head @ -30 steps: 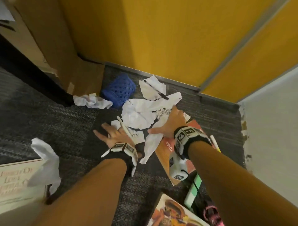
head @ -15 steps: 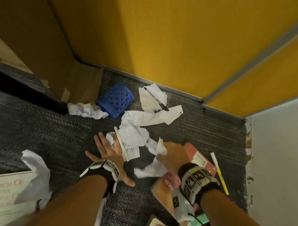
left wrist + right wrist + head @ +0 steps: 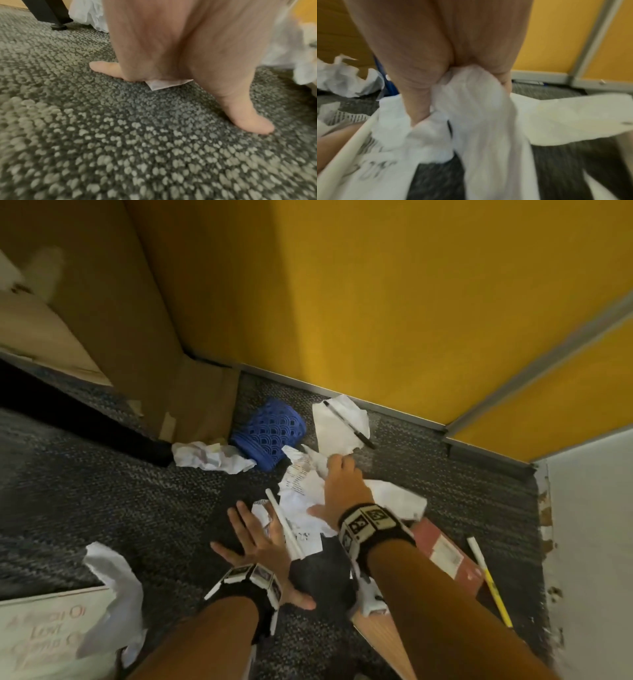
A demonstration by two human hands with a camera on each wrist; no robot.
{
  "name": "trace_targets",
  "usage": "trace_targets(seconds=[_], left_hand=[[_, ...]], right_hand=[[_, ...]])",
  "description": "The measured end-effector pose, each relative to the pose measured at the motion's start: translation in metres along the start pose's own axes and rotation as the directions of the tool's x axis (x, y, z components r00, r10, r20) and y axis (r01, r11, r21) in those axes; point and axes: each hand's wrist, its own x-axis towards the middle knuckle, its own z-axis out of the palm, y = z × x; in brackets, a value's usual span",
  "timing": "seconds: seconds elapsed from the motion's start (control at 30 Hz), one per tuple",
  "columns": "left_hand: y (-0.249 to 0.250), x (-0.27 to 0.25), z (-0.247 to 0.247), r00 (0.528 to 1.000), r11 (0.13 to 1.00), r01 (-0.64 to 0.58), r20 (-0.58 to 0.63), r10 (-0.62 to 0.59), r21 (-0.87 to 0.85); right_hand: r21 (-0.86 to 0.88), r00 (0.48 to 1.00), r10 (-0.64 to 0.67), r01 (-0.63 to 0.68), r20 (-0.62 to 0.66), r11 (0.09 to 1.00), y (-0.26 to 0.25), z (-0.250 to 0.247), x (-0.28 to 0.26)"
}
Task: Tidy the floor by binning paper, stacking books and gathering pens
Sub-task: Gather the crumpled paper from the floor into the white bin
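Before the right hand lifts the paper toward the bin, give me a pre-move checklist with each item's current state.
1. Right hand grips crumpled white paper: ok.
2. Left hand flat on grey carpet, pinning a paper scrap: ok.
3. White pen clear of the gathered sheets: not ok, lying on them.
4. Blue perforated plastic bin upright: not ok, on its side.
5. Black pen off paper: not ok.

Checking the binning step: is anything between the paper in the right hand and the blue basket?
Nothing visible blocks it. The right hand grips crumpled white paper; the blue perforated basket, lying on its side, is just beyond, only loose paper between.
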Motion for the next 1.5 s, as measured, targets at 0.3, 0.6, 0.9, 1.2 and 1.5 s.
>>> trace_targets(seconds=[0.3, 0.6, 0.9, 1.2, 1.5], left_hand=[[-0.025, 0.007, -0.049, 0.969, 0.998, -0.01, -0.247, -0.007, -0.066], [-0.05, 0.03, -0.119, 0.779, 0.952, -0.273, -0.548, 0.303, 0.139], [-0.067, 0.08, -0.1, 0.988, 0.986, -0.105, -0.1, 0.118, 0.129], [-0.064, 0.089, -0.084, 0.961, 0.962, -0.145, -0.2, 0.193, 0.231], [-0.062, 0.088, -0.114, 0.991, 0.943, -0.128, -0.001, 0.135, 0.306]], right_hand=[[-0.024, 0.999, 0.032, -0.031, 0.021, 0.999, 0.012, 0.035, -0.04], [-0.053, 0.994, -0.09, 0.087, -0.056, 0.995, 0.013, -0.041, -0.062], [-0.125, 1.0, -0.01, 0.012, 0.02, 0.992, 0.008, -0.013, 0.012], [-0.097, 0.979, -0.078, 0.06, -0.189, 0.993, 0.006, 0.012, 0.006], [0.32, 0.989, 0.133, -0.105, -0.067, 0.942, -0.009, -0.021, -0.081]])
